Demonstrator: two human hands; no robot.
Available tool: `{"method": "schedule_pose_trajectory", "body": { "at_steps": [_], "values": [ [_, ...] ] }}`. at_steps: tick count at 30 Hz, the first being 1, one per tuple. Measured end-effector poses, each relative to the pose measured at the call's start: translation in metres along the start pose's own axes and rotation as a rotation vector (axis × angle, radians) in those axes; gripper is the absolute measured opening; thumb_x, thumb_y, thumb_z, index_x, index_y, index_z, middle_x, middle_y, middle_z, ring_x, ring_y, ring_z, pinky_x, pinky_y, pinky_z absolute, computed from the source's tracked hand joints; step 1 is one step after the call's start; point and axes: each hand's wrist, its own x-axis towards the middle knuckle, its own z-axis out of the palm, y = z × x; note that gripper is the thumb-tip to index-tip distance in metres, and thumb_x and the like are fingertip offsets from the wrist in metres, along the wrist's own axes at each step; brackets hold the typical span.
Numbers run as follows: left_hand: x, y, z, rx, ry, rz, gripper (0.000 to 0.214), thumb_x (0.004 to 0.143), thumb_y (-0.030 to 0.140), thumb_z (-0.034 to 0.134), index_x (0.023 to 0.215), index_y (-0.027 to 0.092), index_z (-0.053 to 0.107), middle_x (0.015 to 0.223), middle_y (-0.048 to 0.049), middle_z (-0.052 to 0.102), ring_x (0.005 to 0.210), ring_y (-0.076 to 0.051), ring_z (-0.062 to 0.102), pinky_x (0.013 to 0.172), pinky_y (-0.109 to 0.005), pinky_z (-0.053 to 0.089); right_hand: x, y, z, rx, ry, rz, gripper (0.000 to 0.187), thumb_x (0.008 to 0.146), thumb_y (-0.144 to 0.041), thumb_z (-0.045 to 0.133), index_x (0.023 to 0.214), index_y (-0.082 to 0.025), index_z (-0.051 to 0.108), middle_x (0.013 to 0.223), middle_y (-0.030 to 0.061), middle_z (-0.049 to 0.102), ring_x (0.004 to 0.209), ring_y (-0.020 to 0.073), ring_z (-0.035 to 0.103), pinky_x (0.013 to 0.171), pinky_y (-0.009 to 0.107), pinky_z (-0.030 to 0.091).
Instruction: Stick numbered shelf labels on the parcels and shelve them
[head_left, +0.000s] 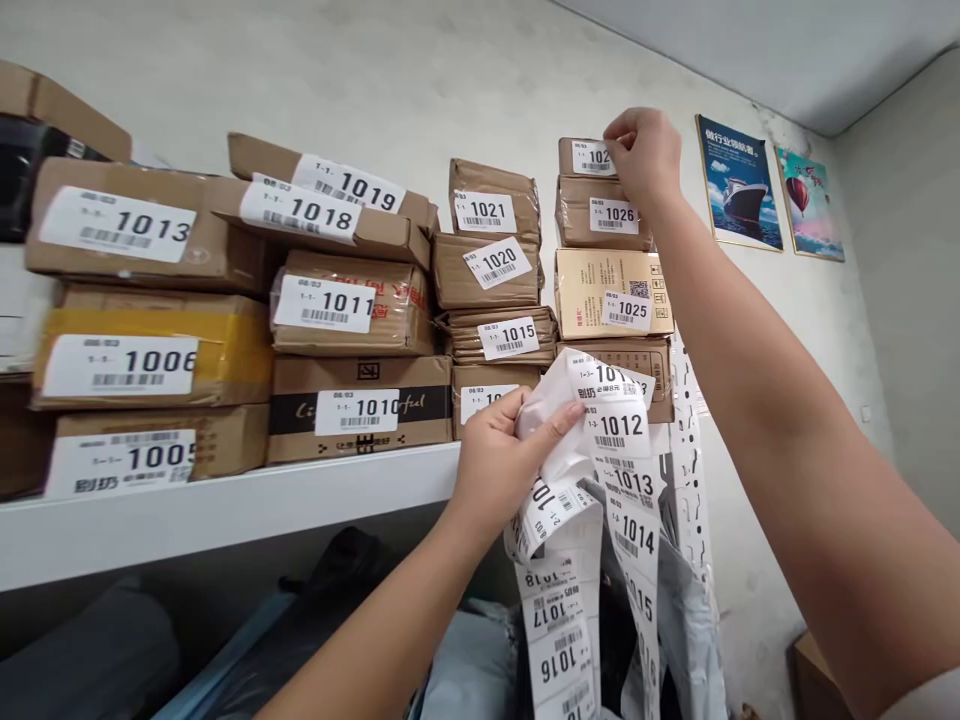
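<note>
In the head view my left hand (499, 450) is closed around a long strip of printed number stickers (621, 425), the thumb lying over it. Both ends of the strip hang down below the hand. High on the right, my right hand (646, 155) is pinched at the right edge of a white sticker (589, 158). That sticker lies on the front of a small cardboard box (568, 150) on top of a stack, and the fingers cover its last digit. Directly beneath sits a box labelled 1026 (574, 225), with a pale yellow box labelled 1025 (577, 275) lower down.
Several stacks of labelled cardboard boxes (360, 375) stand on a white shelf (225, 515) to the left. Grey and black plastic parcels (469, 665) fill the space underneath. Two posters (739, 185) hang on the wall at right. A brown carton (814, 675) is at the lower right.
</note>
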Motion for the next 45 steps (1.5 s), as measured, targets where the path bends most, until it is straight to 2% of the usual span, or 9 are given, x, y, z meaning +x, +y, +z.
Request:
{"method": "schedule_pose_trajectory", "body": {
  "at_steps": [7,12,17,21,25,27,32,35,45],
  "values": [
    [-0.002,-0.002,-0.01,-0.012,0.012,-0.019,0.047,0.054,0.058,0.086,0.062,0.02,0.059,0.061,0.0013,0.062,0.056,-0.014,0.056,0.051,-0.025,0.049,-0.007,0.01,0.002,-0.259,0.065,-0.185,0.015,0.083,-0.017,0.071,0.09,-0.029,0.066,0.112,0.0068,0.059,0.091,0.0213,0.061,0.089,0.043,0.052],
    [-0.011,-0.001,-0.014,-0.018,0.001,-0.04,0.046,0.054,0.059,0.086,0.069,0.02,0.067,0.068,-0.0028,0.07,0.059,-0.018,0.061,0.05,-0.028,0.051,-0.005,0.003,0.004,-0.181,0.128,-0.153,0.077,0.066,-0.022,0.088,0.126,-0.048,0.047,0.13,0.0022,0.052,0.103,0.0279,0.055,0.085,0.045,0.051],
    [-0.032,-0.008,-0.026,0.031,0.062,-0.055,0.04,0.059,0.057,0.083,0.07,0.021,0.068,0.068,-0.0017,0.069,0.058,-0.017,0.059,0.05,-0.026,0.05,-0.019,-0.029,-0.003,-0.223,-0.025,0.145,0.029,0.085,-0.014,0.07,0.103,-0.03,0.055,0.113,0.0063,0.06,0.108,0.0263,0.057,0.091,0.045,0.052],
    [-0.061,-0.024,-0.04,0.177,0.204,-0.02,0.039,0.067,0.05,0.079,0.057,0.021,0.056,0.055,0.0037,0.052,0.052,-0.012,0.047,0.047,-0.022,0.04,-0.108,-0.068,-0.037,0.082,0.123,-0.139,0.021,0.094,-0.005,0.053,0.106,-0.021,0.055,0.121,0.0093,0.061,0.106,0.0155,0.059,0.09,0.028,0.052],
    [-0.095,-0.049,-0.04,0.261,0.279,-0.017,0.044,0.072,0.048,0.075,0.053,0.02,0.046,0.052,0.0056,0.041,0.05,-0.01,0.038,0.046,-0.021,0.032,-0.266,-0.08,-0.08,0.558,-0.682,0.059,0.024,0.096,-0.038,0.059,0.117,-0.027,0.062,0.109,0.0055,0.07,0.094,0.0198,0.069,0.072,0.032,0.059],
    [-0.11,-0.061,-0.034,0.273,0.267,-0.045,0.046,0.074,0.049,0.073,0.052,0.021,0.044,0.051,0.006,0.039,0.049,-0.01,0.036,0.045,-0.021,0.031,-0.338,-0.074,-0.094,0.71,-0.846,0.331,0.035,0.091,-0.042,0.065,0.124,-0.03,0.061,0.113,0.0071,0.071,0.093,0.0217,0.07,0.068,0.034,0.06],
    [-0.134,-0.071,-0.019,0.339,-0.126,-0.119,0.044,0.088,0.049,0.054,0.054,0.021,0.055,0.053,0.0011,0.052,0.052,-0.015,0.049,0.052,-0.026,0.042,-0.438,-0.054,-0.105,1.047,-0.596,0.856,0.021,0.082,-0.04,0.076,0.098,-0.031,0.067,0.086,0.0013,0.072,0.079,0.0198,0.07,0.069,0.033,0.06],
    [-0.15,-0.071,-0.01,0.409,-0.359,-0.156,0.03,0.091,0.045,0.053,0.085,0.024,0.074,0.08,-0.0044,0.072,0.073,-0.022,0.065,0.068,-0.031,0.05,-0.467,-0.049,-0.114,1.04,-0.454,1.021,0.022,0.076,-0.036,0.083,0.091,-0.031,0.068,0.081,0.0001,0.069,0.071,0.0167,0.066,0.065,0.029,0.056],
    [-0.276,-0.137,0.036,0.328,-0.411,-0.12,0.043,0.101,0.036,0.045,0.067,0.017,0.063,0.065,-0.0023,0.062,0.056,-0.011,0.054,0.053,-0.021,0.039,-0.601,-0.051,-0.182,0.977,-0.403,1.188,0.014,0.08,-0.035,0.079,0.075,-0.023,0.073,0.071,0.0017,0.062,0.065,0.0154,0.057,0.058,0.024,0.047]
  ]
}}
